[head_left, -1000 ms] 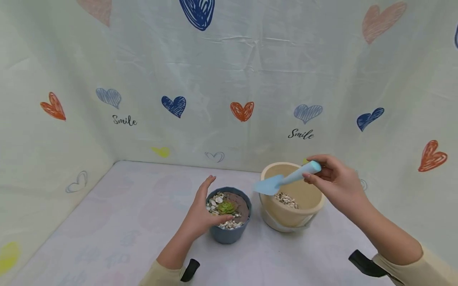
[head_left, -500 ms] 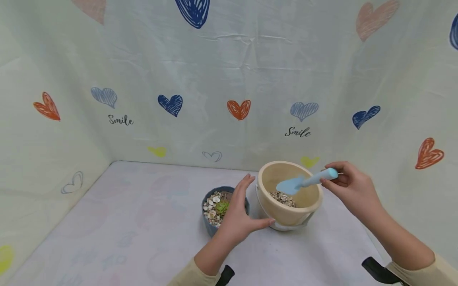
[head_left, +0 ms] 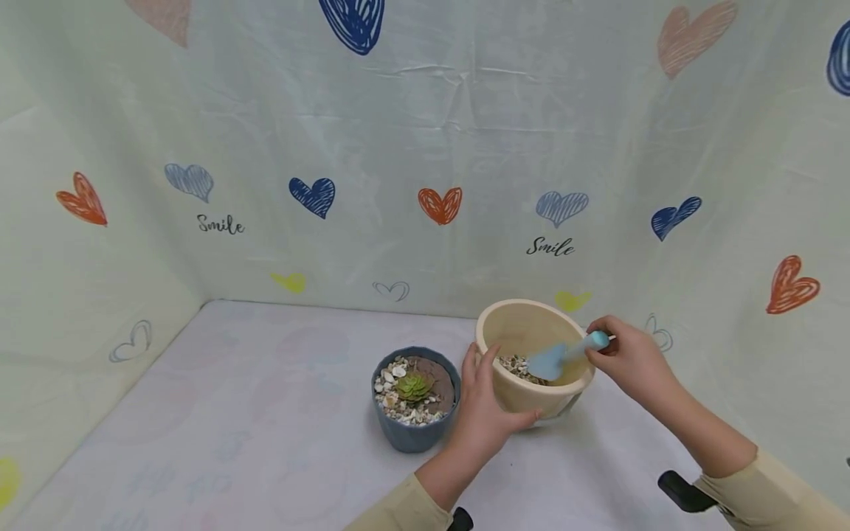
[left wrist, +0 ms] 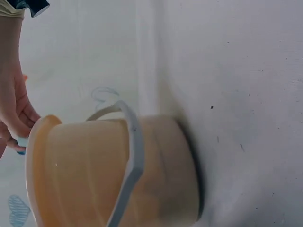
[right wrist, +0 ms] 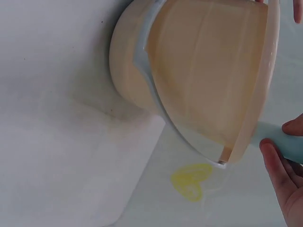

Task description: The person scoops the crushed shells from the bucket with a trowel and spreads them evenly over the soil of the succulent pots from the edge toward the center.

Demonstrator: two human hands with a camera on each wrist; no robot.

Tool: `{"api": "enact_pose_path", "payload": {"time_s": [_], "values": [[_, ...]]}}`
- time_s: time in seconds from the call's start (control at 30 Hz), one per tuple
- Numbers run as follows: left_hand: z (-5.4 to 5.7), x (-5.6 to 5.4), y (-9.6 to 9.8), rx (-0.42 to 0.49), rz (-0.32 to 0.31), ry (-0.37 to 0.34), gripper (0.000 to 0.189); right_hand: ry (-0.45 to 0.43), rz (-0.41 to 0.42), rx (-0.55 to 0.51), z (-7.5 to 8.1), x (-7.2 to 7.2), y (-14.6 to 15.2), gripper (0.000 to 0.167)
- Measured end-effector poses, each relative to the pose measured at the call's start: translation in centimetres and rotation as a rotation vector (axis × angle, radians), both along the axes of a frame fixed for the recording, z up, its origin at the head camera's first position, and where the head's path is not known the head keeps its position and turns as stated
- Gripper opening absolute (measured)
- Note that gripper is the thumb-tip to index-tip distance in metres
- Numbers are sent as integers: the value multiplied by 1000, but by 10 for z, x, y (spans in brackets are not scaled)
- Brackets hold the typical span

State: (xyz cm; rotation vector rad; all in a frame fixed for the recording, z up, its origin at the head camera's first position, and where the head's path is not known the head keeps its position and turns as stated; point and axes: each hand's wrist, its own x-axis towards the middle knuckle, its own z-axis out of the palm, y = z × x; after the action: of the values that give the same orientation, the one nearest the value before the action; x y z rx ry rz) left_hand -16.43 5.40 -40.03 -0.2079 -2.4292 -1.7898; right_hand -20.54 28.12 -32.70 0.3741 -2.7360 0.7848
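Note:
A cream bucket with a grey handle stands on the table, a small heap of pale gravel inside. My left hand is at the bucket's near left side, fingers at the rim and thumb round the front. My right hand pinches the handle end of a light blue trowel, its blade tilted down into the bucket close over the gravel. In the right wrist view the trowel's blade is hidden behind the bucket wall. A blue-grey pot stands left of my left hand.
The pot holds a green succulent, white pebbles and a brown patch of soil. White table cover lies under everything. A curtain printed with hearts hangs behind the bucket.
My left hand has moved right from the succulent pot to the bucket's side. My right hand has carried the trowel from over the bucket's left rim rightward, then down into it.

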Motion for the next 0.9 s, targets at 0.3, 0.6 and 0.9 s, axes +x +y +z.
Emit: {"api": "enact_pose_path", "payload": {"time_s": [0.3,0.6,0.9], "values": [[-11,-8,9,27,70,-21,115,-25,13,115,-6,-6,-5,22],[-19,-16,15,85,101,-19,111,-37,33,166,-6,-16,-12,22],[-25,-23,15,156,99,-3,103,-5,147,254,1,-9,-22,18]]}}
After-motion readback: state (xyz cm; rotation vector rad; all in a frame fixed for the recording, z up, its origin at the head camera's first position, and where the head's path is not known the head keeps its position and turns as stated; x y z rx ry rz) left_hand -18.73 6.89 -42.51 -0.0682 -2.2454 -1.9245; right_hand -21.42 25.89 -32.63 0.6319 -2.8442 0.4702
